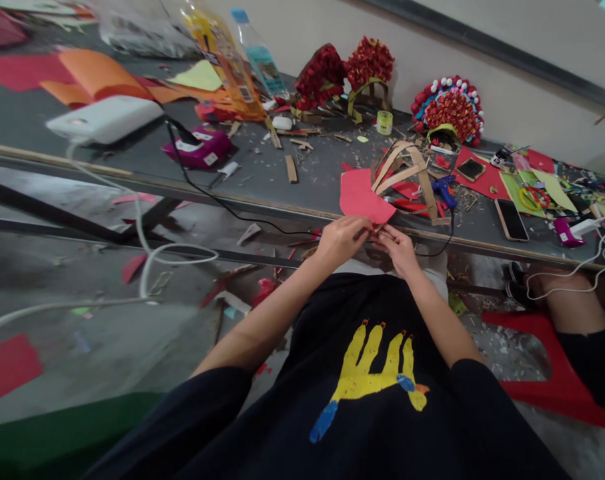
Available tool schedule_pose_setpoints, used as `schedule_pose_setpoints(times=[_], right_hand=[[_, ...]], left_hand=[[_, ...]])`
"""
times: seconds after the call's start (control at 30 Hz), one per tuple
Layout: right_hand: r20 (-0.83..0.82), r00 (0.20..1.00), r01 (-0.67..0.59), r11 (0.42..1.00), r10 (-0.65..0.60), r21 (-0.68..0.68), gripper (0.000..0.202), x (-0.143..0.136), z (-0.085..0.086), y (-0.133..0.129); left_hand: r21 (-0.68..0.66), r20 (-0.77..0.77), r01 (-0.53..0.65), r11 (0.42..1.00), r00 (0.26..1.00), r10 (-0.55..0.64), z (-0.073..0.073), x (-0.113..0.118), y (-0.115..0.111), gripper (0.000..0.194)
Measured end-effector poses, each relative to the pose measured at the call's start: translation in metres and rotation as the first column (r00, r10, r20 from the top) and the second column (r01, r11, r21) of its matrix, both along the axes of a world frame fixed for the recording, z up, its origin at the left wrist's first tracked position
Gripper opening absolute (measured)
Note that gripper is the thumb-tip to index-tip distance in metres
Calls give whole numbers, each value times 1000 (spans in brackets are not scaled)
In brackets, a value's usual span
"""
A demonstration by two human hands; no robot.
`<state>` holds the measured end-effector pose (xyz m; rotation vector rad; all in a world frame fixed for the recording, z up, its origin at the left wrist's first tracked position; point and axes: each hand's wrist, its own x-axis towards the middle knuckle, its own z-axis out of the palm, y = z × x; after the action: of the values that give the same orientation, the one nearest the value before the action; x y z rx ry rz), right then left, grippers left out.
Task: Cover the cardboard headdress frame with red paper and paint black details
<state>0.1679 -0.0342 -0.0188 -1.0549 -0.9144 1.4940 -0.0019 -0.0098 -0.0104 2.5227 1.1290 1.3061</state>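
Observation:
At the table's front edge, my left hand [343, 241] and my right hand [397, 249] meet with their fingertips pinched together. Between them is a small red paper piece [375, 229], mostly covered by the fingers. Just beyond lies a red paper sheet [363, 195] with a cut outline; whether the fingers touch it I cannot tell. To its right stands a curved frame of cardboard strips [405, 167]. A blue glue gun [445, 191] rests beside that frame, its black cord hanging over the edge.
Three decorated headpieces, one a red and blue headpiece [447, 110], stand along the wall. A phone [511, 220] lies at right, near another person's leg [579, 300]. Bottles, a white power strip [105, 120] and a purple box [199, 147] are at left. Scraps litter the table and floor.

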Motion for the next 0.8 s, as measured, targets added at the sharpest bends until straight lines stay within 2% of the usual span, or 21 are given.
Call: schedule_pose_setpoints(times=[0.13, 0.27, 0.4, 0.53, 0.67, 0.8], right_hand=[[-5, 1000, 6, 1000, -6, -12, 35, 0, -3, 0], [-4, 1000, -12, 1000, 12, -4, 44, -1, -6, -2], [18, 999, -32, 999, 31, 20, 49, -4, -7, -3], [37, 997, -70, 997, 69, 17, 54, -8, -8, -2], [25, 999, -29, 1000, 29, -8, 50, -11, -10, -1], [2, 999, 35, 999, -35, -33, 35, -14, -9, 1]], left_hand=[[84, -1, 6, 996, 1000, -6, 3, 2, -4, 18], [120, -39, -64, 991, 997, 69, 5, 4, -8, 20], [87, -68, -145, 986, 986, 151, 6, 5, -11, 22], [23, -74, -173, 985, 982, 174, 11, 5, -15, 18], [-1, -98, -177, 984, 980, 176, 15, 4, -18, 19], [43, -117, -163, 986, 979, 167, 12, 3, -16, 22]])
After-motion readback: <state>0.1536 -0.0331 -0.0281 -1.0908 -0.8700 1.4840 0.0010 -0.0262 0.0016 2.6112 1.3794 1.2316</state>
